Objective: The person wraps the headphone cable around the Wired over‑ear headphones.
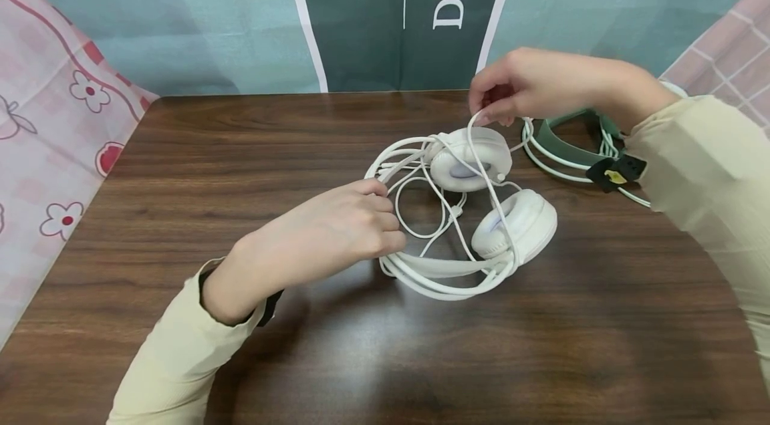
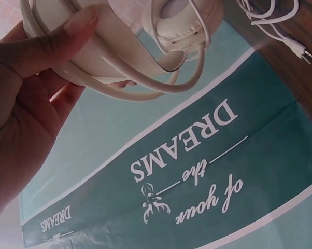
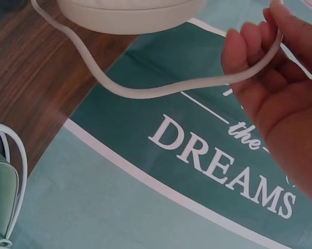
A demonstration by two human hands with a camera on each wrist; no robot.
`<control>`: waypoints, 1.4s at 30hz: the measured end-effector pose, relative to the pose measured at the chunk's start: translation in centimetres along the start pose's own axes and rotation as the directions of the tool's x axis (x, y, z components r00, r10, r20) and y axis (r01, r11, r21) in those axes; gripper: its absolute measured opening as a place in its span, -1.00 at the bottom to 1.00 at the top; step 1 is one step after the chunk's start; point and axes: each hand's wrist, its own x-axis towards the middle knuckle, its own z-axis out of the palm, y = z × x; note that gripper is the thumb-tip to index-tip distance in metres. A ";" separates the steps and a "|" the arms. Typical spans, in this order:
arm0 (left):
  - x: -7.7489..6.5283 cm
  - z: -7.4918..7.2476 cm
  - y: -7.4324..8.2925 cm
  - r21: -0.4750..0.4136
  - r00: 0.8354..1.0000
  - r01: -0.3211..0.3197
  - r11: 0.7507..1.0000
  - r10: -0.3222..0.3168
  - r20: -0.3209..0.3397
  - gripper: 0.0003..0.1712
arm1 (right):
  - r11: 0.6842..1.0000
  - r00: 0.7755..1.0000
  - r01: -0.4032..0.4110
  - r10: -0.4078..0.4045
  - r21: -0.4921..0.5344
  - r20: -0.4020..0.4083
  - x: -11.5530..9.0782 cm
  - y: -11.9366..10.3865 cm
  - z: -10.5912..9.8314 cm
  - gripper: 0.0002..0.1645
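Note:
White over-ear headphones (image 1: 532, 228) sit in the middle of the head view, their ear cups to the right and the headband to the left. My left hand (image 1: 355, 221) grips the headband; in the left wrist view the thumb lies over the band (image 2: 114, 49). Above the far ear cup, my right hand (image 1: 511, 91) pinches the white cable (image 1: 481, 158) between thumb and fingers. From there the cable drops across both cups, and more of it loops inside the headband. A metal plug (image 2: 301, 52) on a cable end shows in the left wrist view.
Green headphones (image 1: 571, 137) with white bands and cable lie at the right, partly behind my right forearm. The brown wooden table (image 1: 180, 198) ends at a teal cloth with lettering (image 1: 403, 17). Patterned pink cloths (image 1: 60, 111) hang at both sides.

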 end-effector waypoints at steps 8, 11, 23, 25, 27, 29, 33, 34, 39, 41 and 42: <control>0.2 0.0 0.1 0.053 1.000 -0.026 0.998 0.026 0.006 -0.77 | 0.999 0.997 0.003 -0.006 -0.041 -0.073 0.7 0.5 0.6 -0.93; 0.3 -0.1 0.1 0.068 1.000 -0.031 0.997 0.031 0.003 -0.77 | 0.996 0.993 0.069 -0.074 -0.050 -0.091 0.7 0.8 0.8 -0.86; 0.8 -0.2 0.5 0.057 0.997 -0.064 0.996 0.066 -0.037 -0.70 | 0.999 0.997 0.053 -0.053 -0.006 -0.054 1.2 0.5 1.3 -0.92; 0.8 -0.3 0.6 0.040 0.996 -0.069 0.997 0.071 -0.048 -0.69 | 0.999 0.997 0.045 -0.046 -0.019 -0.059 1.2 0.6 1.3 -0.90; 0.6 -0.5 0.7 0.018 0.996 -0.072 0.997 0.073 -0.055 -0.70 | 0.999 0.998 0.039 -0.040 -0.013 -0.051 1.0 0.8 1.2 -0.91; 0.5 -0.7 0.7 0.003 0.995 -0.076 0.997 0.076 -0.063 -0.70 | 0.999 0.999 0.029 -0.029 0.015 -0.035 0.7 1.1 1.0 -0.94; 0.2 -0.9 0.8 -0.016 0.993 -0.085 0.996 0.084 -0.087 -0.73 | 0.996 1.000 0.012 -0.013 0.094 0.005 -0.1 1.9 0.5 -0.95; 0.0 -0.7 0.8 -0.028 0.992 -0.087 0.996 0.084 -0.098 -0.73 | 0.994 1.000 0.010 -0.011 0.110 0.011 -0.3 2.1 0.4 -0.93; -1.2 2.3 0.7 -0.097 0.992 -0.074 0.993 0.063 -0.107 -0.71 | 0.990 1.000 -0.008 0.007 0.143 0.004 -1.0 2.6 0.0 -0.90; -1.8 4.3 0.5 -0.107 0.993 -0.070 0.992 0.059 -0.104 -0.69 | 0.989 1.000 -0.013 0.014 0.145 -0.002 -1.2 2.8 0.0 -0.91; -2.1 5.1 0.4 -0.116 0.993 -0.067 0.991 0.055 -0.101 -0.69 | 0.989 1.000 -0.019 0.019 0.144 -0.003 -1.3 2.9 -0.1 -0.92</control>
